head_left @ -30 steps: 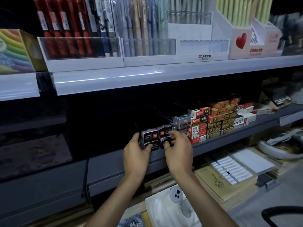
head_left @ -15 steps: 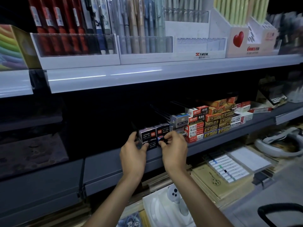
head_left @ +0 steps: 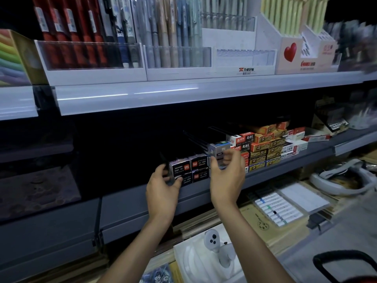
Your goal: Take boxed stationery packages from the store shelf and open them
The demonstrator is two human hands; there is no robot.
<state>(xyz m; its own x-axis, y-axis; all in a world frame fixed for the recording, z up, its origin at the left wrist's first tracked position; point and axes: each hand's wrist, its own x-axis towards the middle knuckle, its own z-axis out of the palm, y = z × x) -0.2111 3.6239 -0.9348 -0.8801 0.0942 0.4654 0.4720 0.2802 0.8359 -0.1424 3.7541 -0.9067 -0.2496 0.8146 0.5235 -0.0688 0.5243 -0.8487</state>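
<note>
Several small dark stationery boxes [head_left: 199, 162] stand stacked two high at the front of the grey middle shelf [head_left: 126, 203]. My left hand [head_left: 162, 189] holds the stack's left side, with its thumb on the lower left dark box [head_left: 187, 180] and its fingers round the side. A grey box [head_left: 217, 147] sits just to the right, a little higher. My right hand [head_left: 227, 178] is in front of it and blurred. Its thumb and fingers are spread to either side of the grey box's front, and no grip shows.
Red and orange small boxes [head_left: 263, 147] fill the shelf to the right. Pen displays [head_left: 91, 54] line the overhanging upper shelf [head_left: 163, 94]. Below lie a marker set [head_left: 279, 210], a white controller in a tray [head_left: 214, 245] and a black handle [head_left: 344, 262].
My right hand has let go of the lower right dark box and moved up and right to the grey box. My left hand stays at the stack's left side.
</note>
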